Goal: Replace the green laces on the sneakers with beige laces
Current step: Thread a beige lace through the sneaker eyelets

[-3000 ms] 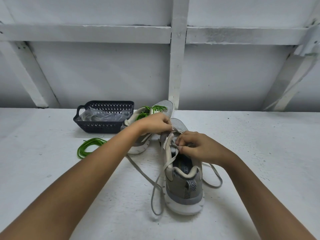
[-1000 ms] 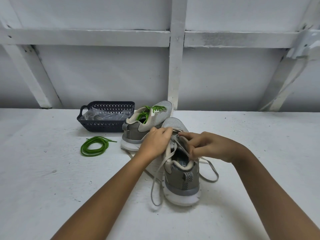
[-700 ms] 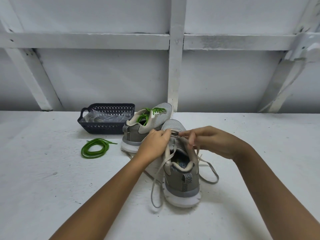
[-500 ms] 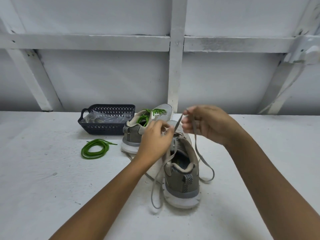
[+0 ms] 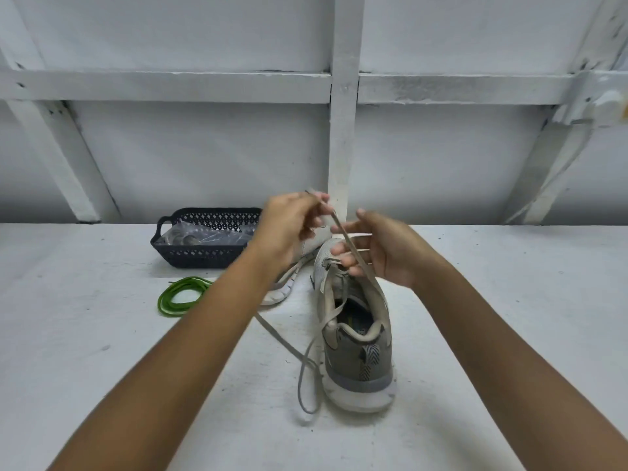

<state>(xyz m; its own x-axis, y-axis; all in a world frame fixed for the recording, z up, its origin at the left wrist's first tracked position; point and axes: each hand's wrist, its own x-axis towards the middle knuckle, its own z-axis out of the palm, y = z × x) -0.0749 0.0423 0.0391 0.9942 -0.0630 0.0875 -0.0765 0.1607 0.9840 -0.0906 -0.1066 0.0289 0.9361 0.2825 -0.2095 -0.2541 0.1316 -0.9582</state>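
Green lace is lying coiled on the white table at mid-left, just in front of a dark basket w/ a clear plastic bag in it; basket is sitting near the white wall.

Left hand is hovering raised at centre frame, thumb & fingertips pinching the tip of the beige lace. It's blocking most of the far sneaker, so only that shoe's sole edge & a bit of toe are showing.

From that pinch the lace is running diagonally down-right, past the right hand, to the top of the near sneaker. That sneaker is standing upright at centre, heel toward the camera, toe pointing at the wall. Another lace strand is dropping out of its collar & looping on the table at the shoe's left.

Right hand is hovering over the near sneaker's toe end, fingers loosely curled, lace crossing btwn thumb & fingers; can't tell if it's actually gripping, since it's blurred.
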